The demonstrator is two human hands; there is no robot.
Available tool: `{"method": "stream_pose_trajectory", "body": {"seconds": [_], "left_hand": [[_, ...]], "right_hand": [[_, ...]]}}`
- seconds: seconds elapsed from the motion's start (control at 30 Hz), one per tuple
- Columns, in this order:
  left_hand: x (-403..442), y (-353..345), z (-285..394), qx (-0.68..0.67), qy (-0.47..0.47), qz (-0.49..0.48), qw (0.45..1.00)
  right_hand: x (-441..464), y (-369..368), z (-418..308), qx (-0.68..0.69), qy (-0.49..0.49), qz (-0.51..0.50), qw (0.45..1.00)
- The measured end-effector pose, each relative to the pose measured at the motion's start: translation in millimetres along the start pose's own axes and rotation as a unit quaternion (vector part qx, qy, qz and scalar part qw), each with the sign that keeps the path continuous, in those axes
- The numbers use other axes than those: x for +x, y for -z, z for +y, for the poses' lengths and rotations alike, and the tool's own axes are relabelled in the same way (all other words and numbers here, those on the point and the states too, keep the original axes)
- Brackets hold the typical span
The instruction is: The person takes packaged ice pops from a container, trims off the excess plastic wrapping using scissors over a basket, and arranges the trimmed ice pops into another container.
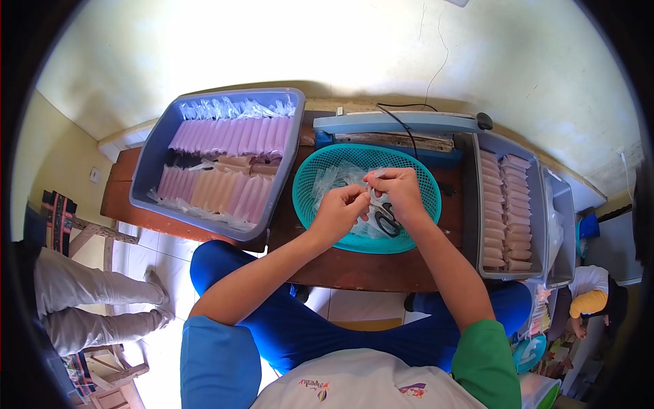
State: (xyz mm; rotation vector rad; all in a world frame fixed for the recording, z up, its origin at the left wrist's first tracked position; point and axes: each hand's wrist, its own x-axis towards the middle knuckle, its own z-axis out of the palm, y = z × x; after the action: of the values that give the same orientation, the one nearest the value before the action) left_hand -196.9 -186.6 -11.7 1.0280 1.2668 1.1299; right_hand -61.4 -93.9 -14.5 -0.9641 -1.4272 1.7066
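Note:
Both hands are close together over a turquoise plastic basket [300,189]. My left hand [338,213] is closed in a pinch, with its fingertips beside those of the other hand. My right hand [402,192] pinches too, thumb against fingers. What they grip is too small to make out; it may be a bit of clear plastic. Inside the basket lie crumpled clear plastic pieces [332,180] and scissors [388,221] with dark handles, partly below my right hand.
At left, a grey tub [139,180] holds rows of filled pink and tan plastic tubes [231,136]. Behind the basket stands a blue bar sealer [395,123] with a black cable. Grey tubs [539,225] at right hold more tubes. People are at the left and right edges.

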Motion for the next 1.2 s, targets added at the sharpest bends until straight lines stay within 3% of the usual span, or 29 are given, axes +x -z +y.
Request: {"method": "stream_pose_trajectory", "body": {"seconds": [0.07, 0.23, 0.33, 0.5, 0.83, 0.9, 0.97, 1.1, 1.2], "left_hand": [[-3, 0, -2, 0.04, -0.046, -0.007, 0.998], [-6, -1, -2, 0.015, -0.016, 0.018, 1.0], [-4, 1, -2, 0.021, 0.001, 0.012, 1.0], [-3, 4, -4, 0.061, 0.004, 0.009, 0.998], [-6, 4, 7, 0.103, 0.022, -0.022, 0.994], [-7, 4, 9, 0.11, 0.02, -0.042, 0.993], [-7, 9, 10, 0.034, 0.036, -0.021, 0.999], [6, 22, 13, -0.118, 0.07, -0.003, 0.991], [9, 25, 12, -0.173, 0.091, -0.019, 0.981]], "right_hand": [[8, 5, 4, -0.004, -0.002, 0.0, 1.0], [16, 5, 9, -0.019, -0.008, -0.01, 1.0], [17, 1, 8, 0.018, -0.035, -0.01, 0.999], [21, 2, 17, 0.162, -0.159, -0.039, 0.973], [32, 7, 27, 0.19, -0.185, -0.02, 0.964], [41, 13, 28, 0.207, -0.17, 0.08, 0.96], [35, 15, 20, 0.168, -0.166, 0.099, 0.967], [14, 9, 7, 0.177, -0.182, -0.008, 0.967], [-4, -14, 8, 0.128, -0.089, -0.079, 0.985]]}}
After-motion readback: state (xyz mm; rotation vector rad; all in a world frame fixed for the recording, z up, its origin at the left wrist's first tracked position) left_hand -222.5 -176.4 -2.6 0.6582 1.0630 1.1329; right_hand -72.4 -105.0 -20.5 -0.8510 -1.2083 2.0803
